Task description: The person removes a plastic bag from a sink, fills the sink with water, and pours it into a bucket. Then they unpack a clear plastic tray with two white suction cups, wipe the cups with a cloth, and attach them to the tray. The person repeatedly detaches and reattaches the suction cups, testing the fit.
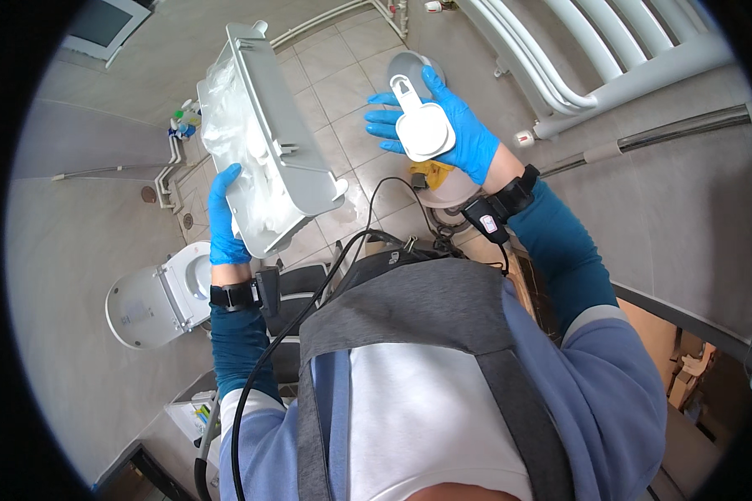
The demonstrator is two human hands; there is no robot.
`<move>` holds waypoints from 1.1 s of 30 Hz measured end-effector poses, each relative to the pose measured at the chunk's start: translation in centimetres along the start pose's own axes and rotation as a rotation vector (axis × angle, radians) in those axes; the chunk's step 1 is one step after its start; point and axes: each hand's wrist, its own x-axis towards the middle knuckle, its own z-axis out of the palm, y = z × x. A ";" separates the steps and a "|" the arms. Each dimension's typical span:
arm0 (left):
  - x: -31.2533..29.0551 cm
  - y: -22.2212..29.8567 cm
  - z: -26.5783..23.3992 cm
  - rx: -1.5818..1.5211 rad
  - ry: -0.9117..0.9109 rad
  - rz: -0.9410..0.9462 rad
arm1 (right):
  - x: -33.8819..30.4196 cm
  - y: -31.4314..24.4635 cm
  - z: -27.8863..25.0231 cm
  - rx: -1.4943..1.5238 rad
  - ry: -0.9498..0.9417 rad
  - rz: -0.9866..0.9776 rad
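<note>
My left hand [226, 221], in a blue glove, grips the near end of a long pale grey plastic bin [291, 138]. The bin is tilted, and a clear plastic bag with white contents [224, 104] shows along its left side; I cannot make out what the contents are. Palm up, my right hand [470, 138], also gloved in blue, bears a white plastic scoop [426, 132] with a slotted handle. Its fingers are spread out, with the scoop lying across the palm.
Beneath my right hand stand a grey round container [414, 63] and a pale basin with a yellow cloth [433, 171]. A toilet [154, 301] with its lid raised is at the left. White radiator pipes [610, 50] line the right wall. Bottles [184, 121] stand by the left wall.
</note>
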 end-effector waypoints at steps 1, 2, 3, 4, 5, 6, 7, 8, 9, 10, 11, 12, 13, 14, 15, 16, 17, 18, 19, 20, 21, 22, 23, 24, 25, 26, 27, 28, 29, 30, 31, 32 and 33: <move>-0.2 0.0 0.2 -0.004 0.004 0.010 | -0.1 0.1 -0.4 0.065 0.085 0.028; -0.2 0.0 0.4 -0.029 0.001 0.006 | -0.2 0.2 -0.7 0.060 0.087 0.025; -0.3 0.0 0.5 -0.029 -0.023 0.007 | -0.3 0.4 -1.1 0.052 0.115 0.022; -0.3 0.0 0.6 -0.050 -0.051 -0.010 | -0.6 0.5 -1.4 0.056 0.168 0.027; -0.4 0.0 0.6 -0.077 -0.111 -0.023 | -0.9 0.4 -1.6 0.037 0.222 0.042; -0.4 0.0 0.7 -0.063 -0.054 -0.006 | -1.4 0.4 -1.7 0.029 0.290 0.071; -0.5 0.1 0.7 -0.057 -0.030 0.004 | -1.7 0.6 -1.6 0.038 0.339 0.104; -0.5 0.1 0.8 -0.059 0.053 -0.007 | -2.0 0.5 -1.6 -0.120 0.378 0.141; -0.6 0.0 0.8 -0.093 -0.053 -0.008 | -2.4 0.6 -1.5 -0.285 0.388 0.140; -0.6 0.0 0.8 -0.095 -0.061 -0.013 | -2.7 0.5 -1.3 -0.444 0.358 0.127; -0.6 0.1 0.8 -0.096 -0.068 -0.022 | -2.9 0.5 -1.1 -0.581 0.346 0.123; -0.6 0.1 0.8 -0.101 -0.080 -0.031 | -3.0 0.4 -0.8 -0.718 0.331 0.114; -0.7 0.1 0.8 -0.113 -0.116 -0.032 | -2.9 0.1 -0.4 -0.857 0.330 0.098; -0.7 0.1 0.8 -0.105 -0.095 -0.033 | -2.9 -0.1 0.2 -0.990 0.297 0.098; -0.7 0.0 0.7 -0.105 -0.090 -0.036 | -3.0 -0.5 0.8 -1.120 0.282 0.099; -0.6 0.0 0.7 -0.117 -0.118 -0.044 | -3.0 -0.7 1.4 -1.257 0.274 0.097; -0.5 -0.1 0.7 -0.100 -0.125 -0.034 | -3.0 -0.8 2.2 -1.363 0.289 0.063; -0.5 -0.1 0.6 -0.057 -0.050 -0.017 | -3.0 -1.0 3.1 -1.522 0.211 -0.005; -0.4 -0.1 0.5 -0.029 -0.031 -0.009 | -3.0 -1.3 4.0 -1.688 0.161 -0.054; -0.3 0.0 0.4 -0.001 -0.012 -0.001 | -2.8 -1.4 5.0 -1.852 0.108 -0.105; -0.2 -0.1 0.3 0.018 -0.005 0.000 | -2.7 -1.1 5.9 -1.931 0.106 -0.215; -0.2 -0.1 0.1 0.035 0.001 0.001 | -2.6 -1.1 6.8 -1.990 0.072 -0.232; -0.2 -0.1 0.0 0.047 0.003 -0.003 | -2.5 -1.3 7.6 -2.063 0.049 -0.225; -0.2 -0.1 -0.2 0.107 0.014 0.028 | -2.3 -1.4 8.3 -2.117 -0.031 -0.305; -0.3 0.0 -0.3 0.161 0.023 0.053 | -2.0 -1.1 8.9 -2.207 -0.017 -0.344; -0.3 0.0 -0.5 0.214 0.033 0.078 | -1.6 -0.8 9.4 -2.273 -0.060 -0.475; -0.4 0.0 -0.6 0.238 0.044 0.102 | -1.4 -0.5 9.9 -2.333 -0.107 -0.610; -0.5 -0.1 -0.7 0.262 0.055 0.126 | -1.3 -0.3 10.3 -2.386 -0.105 -0.638; -0.6 -0.2 -0.9 0.283 0.051 0.148 | -1.3 0.0 10.6 -2.440 -0.103 -0.667; -0.5 -0.2 -1.0 0.293 0.053 0.149 | -1.3 0.3 10.9 -2.494 -0.100 -0.697; -0.5 -0.2 -1.2 0.301 0.041 0.148 | -1.3 0.5 11.2 -2.472 -0.121 -0.715; -0.5 -0.2 -1.4 0.309 0.030 0.147 | -1.3 0.6 11.5 -2.449 -0.141 -0.733; -0.5 -0.3 -1.6 0.291 0.030 0.133 | -1.2 0.8 11.8 -2.410 -0.169 -0.771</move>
